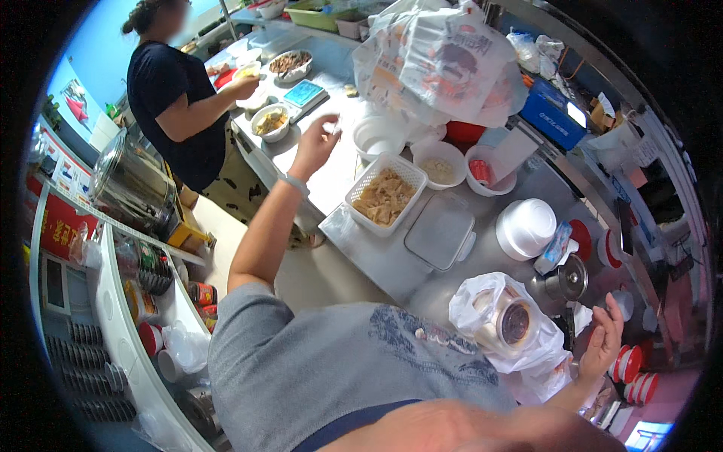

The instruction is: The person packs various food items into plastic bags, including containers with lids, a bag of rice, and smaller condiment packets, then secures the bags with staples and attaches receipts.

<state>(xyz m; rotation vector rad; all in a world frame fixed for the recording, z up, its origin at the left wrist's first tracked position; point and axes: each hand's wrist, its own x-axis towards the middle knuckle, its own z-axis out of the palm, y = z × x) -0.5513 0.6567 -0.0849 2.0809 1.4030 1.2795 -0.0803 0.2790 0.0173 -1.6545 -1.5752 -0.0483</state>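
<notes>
My left hand (316,145) reaches out over the bright steel counter (316,186), its fingers curled towards each other. Something small and white shows at the fingertips, too unclear to name. Nearest to it are a digital scale (305,93), a white bowl of food (271,122) and stacked white plastic bowls (375,135). My right hand (604,339), with its fingers apart, is off to the right side. Between it and my body, a white plastic bag (474,288) lies around a container with a dark round top (514,324).
A white perforated basket (415,196) of beige, sheet-like food stands beside a clear lid (440,231). Beyond are a bowl with a red can (480,171) and large plastic bags (440,62). A co-worker (169,107) holds a bowl at the counter. Shelves (110,305) flank my left.
</notes>
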